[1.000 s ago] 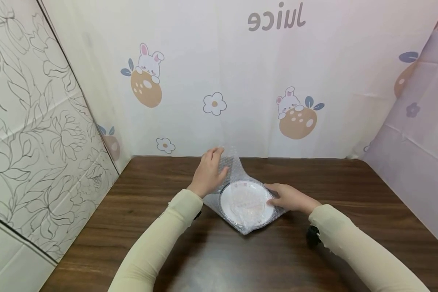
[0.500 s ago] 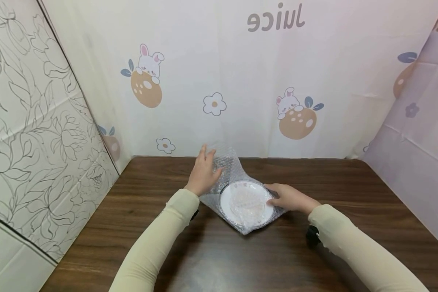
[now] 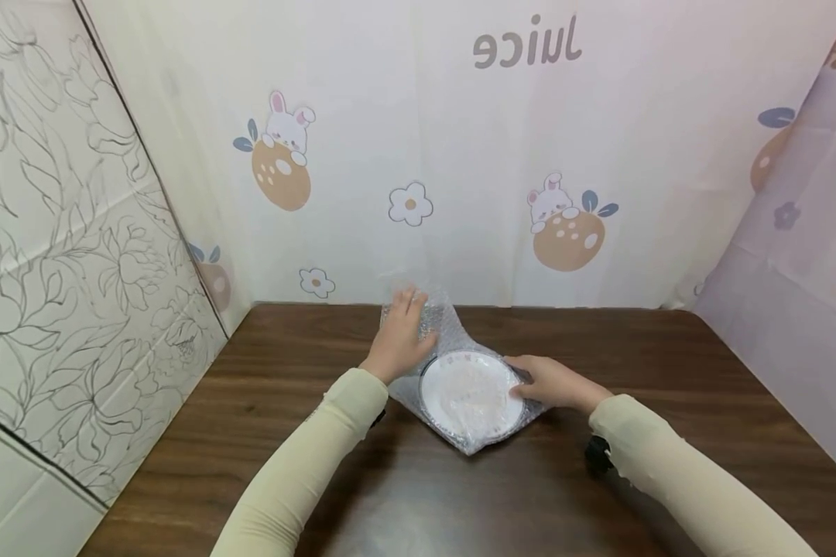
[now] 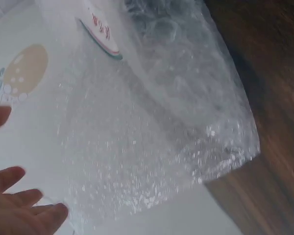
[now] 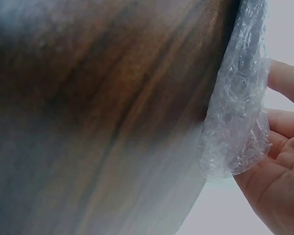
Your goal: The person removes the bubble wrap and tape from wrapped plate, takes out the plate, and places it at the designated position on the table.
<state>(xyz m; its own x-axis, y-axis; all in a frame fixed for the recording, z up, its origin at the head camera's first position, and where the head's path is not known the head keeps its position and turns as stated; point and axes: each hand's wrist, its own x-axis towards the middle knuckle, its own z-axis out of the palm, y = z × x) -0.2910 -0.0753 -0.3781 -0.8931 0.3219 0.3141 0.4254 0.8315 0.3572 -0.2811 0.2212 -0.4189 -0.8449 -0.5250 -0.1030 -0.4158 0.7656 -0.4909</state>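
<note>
A white plate (image 3: 470,394) with a dark rim line and small red marks lies on the table, partly covered by clear bubble wrap (image 3: 453,329). My right hand (image 3: 553,383) grips the plate's right edge through the wrap, thumb on top. In the right wrist view, a fold of bubble wrap (image 5: 237,107) sits between the thumb and fingers of that hand (image 5: 284,156). At the raised far-left flap is my left hand (image 3: 400,336), fingers spread and loosely bent. The left wrist view shows its fingers (image 4: 27,198) beside the bubble wrap (image 4: 127,142), not closed on it.
The dark wood-grain table (image 3: 286,433) reaches back to a pale wall sheet (image 3: 460,155) printed with rabbits, fruit and flowers. A panel with line-drawn flowers (image 3: 56,232) borders the left side, and a lilac sheet (image 3: 801,309) the right.
My left hand shifts a little left with the bubble wrap flap spreading, then comes back right. The right hand stays on the plate's edge. The head view tilts slightly.
</note>
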